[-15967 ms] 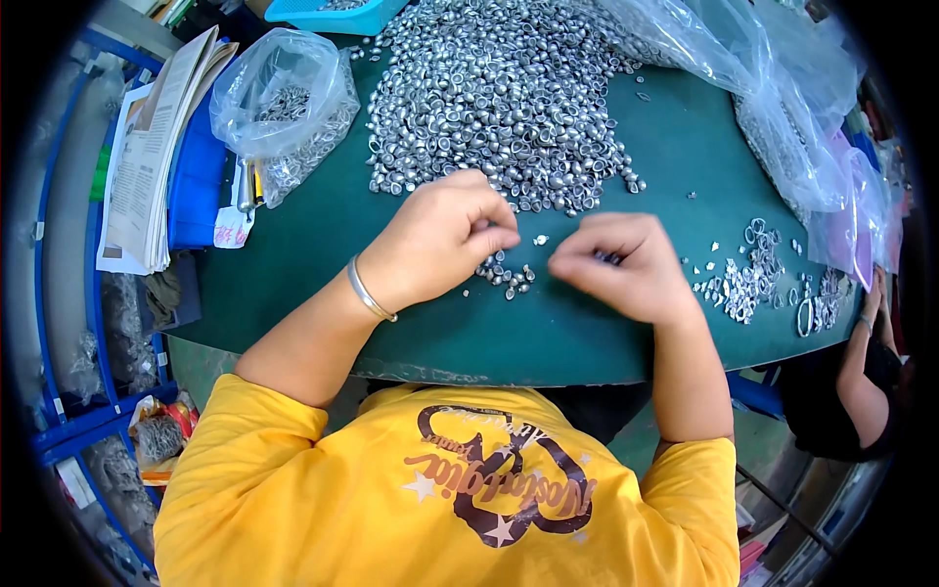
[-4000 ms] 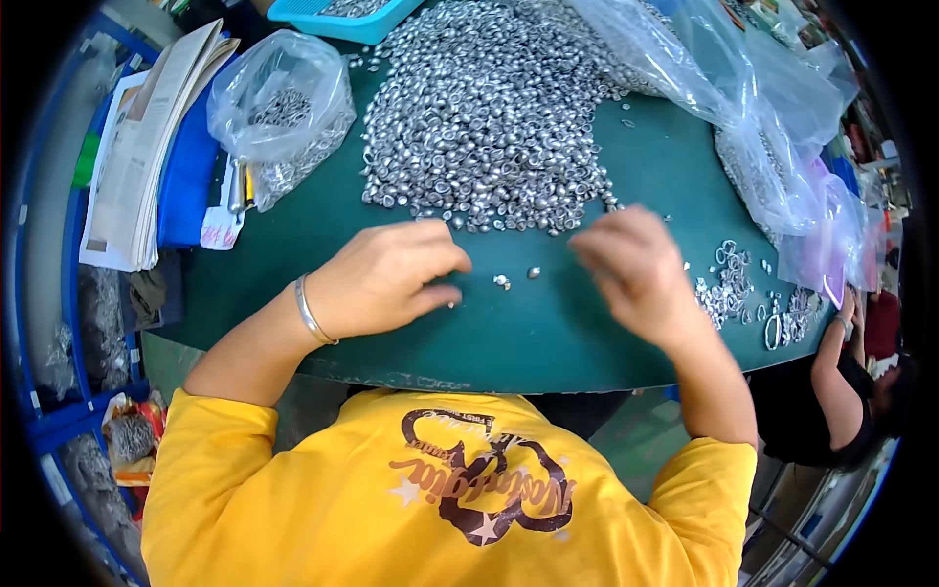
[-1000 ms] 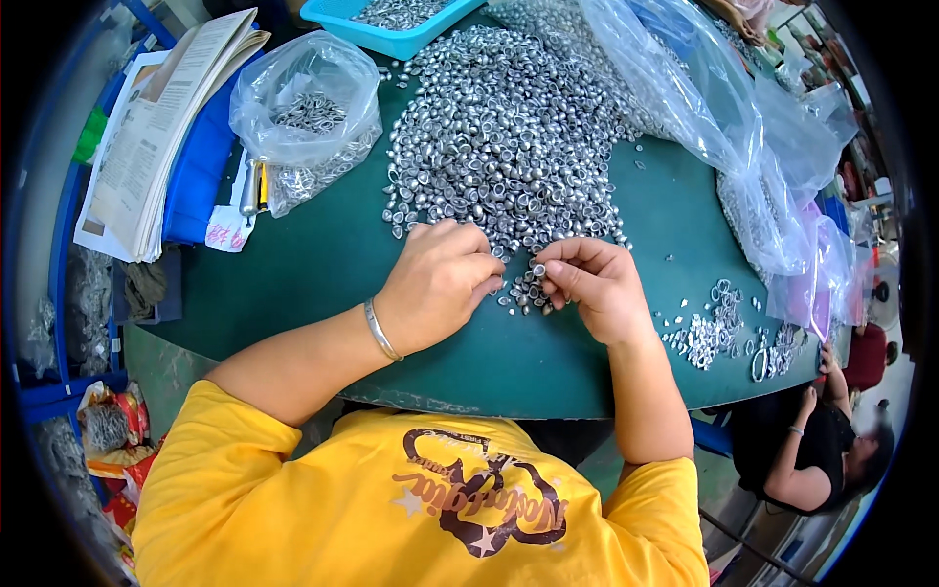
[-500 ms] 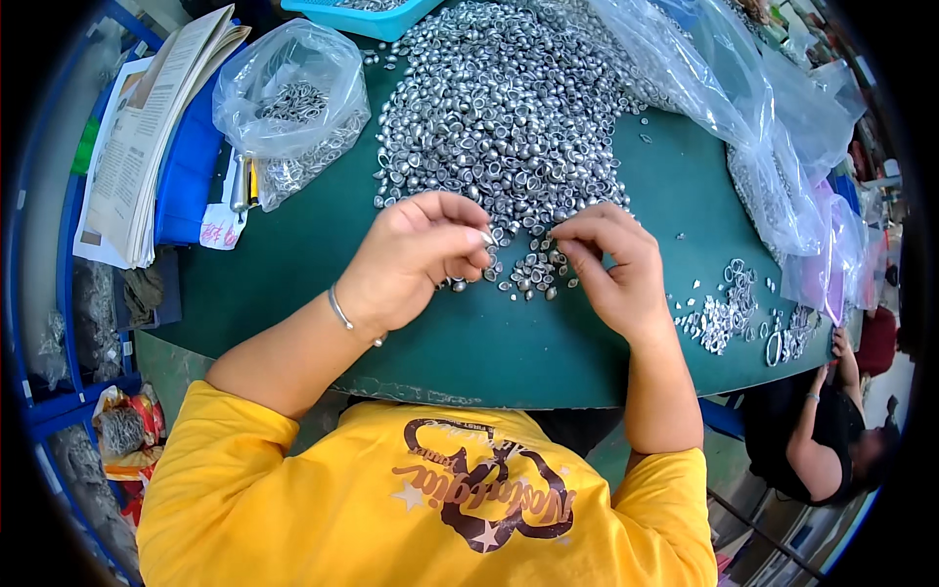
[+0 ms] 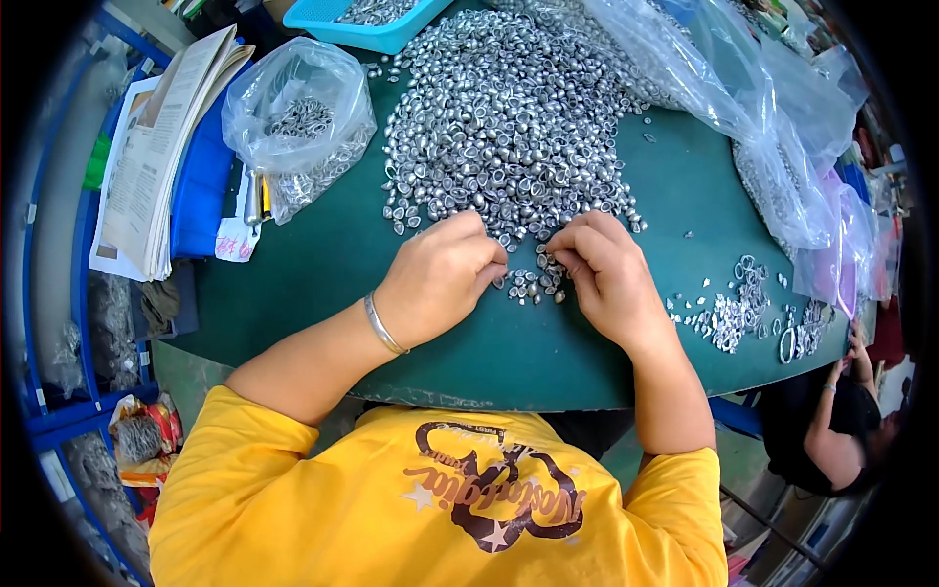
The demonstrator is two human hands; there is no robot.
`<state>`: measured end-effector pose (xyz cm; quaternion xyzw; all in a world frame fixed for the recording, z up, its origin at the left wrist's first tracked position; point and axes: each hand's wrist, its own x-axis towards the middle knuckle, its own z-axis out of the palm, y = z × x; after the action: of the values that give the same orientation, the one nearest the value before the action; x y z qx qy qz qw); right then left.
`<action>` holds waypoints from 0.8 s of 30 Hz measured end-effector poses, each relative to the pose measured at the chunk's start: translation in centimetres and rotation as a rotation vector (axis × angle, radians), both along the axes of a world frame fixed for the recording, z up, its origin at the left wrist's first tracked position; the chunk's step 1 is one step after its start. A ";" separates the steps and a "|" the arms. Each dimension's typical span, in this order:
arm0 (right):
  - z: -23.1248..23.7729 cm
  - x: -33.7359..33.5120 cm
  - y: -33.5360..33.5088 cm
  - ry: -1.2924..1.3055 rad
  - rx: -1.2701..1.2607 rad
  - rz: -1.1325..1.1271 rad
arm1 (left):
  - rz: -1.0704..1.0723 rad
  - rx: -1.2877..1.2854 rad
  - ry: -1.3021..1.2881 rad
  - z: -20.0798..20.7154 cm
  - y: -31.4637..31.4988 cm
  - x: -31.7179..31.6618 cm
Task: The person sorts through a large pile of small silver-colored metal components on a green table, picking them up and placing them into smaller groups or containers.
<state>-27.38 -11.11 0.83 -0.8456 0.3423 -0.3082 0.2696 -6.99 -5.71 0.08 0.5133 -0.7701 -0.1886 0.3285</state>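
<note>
A big heap of small silver-grey metal pieces (image 5: 504, 127), many rounded like hollow drop-shaped shells, covers the middle of the green table. At the heap's near edge lies a little cluster of the same metal pieces (image 5: 528, 284). My left hand (image 5: 445, 274), a silver bangle (image 5: 381, 325) on its wrist, is beside this cluster on the left, knuckles up, thumb and fingers pinched together. On the other side my right hand (image 5: 608, 279) has thumb and forefinger closed at the edge of the pieces. Whatever is between the fingertips of either hand is hidden or too small to name.
Left of the heap stands a clear plastic bag (image 5: 298, 117) of metal parts, beside papers (image 5: 147, 161) on a blue bin (image 5: 201, 186). A blue basket (image 5: 391, 37) is behind. Clear bags (image 5: 773, 166) and loose silver bits (image 5: 729, 318) lie right, where another person (image 5: 831, 430) sits.
My left hand has turned knuckles up and brought its fingertips down to the small cluster; the silvery piece seen in its pinch is now hidden. My right hand has barely moved.
</note>
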 end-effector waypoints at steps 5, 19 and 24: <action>0.1 0.0 0.2 0.095 -0.091 0.065 | -0.023 -0.046 -0.096 0.1 0.4 -0.2; 0.2 0.2 0.7 -0.087 0.064 -0.028 | -0.031 0.675 0.951 0.7 0.1 0.5; 0.6 -0.6 0.0 -0.562 1.010 -0.034 | -0.191 1.195 1.629 0.5 -0.2 1.0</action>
<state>-28.00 -11.08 1.45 -0.4922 0.3758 -0.3235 0.7154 -5.95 -5.87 0.56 0.2452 -0.1291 -0.8610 0.4265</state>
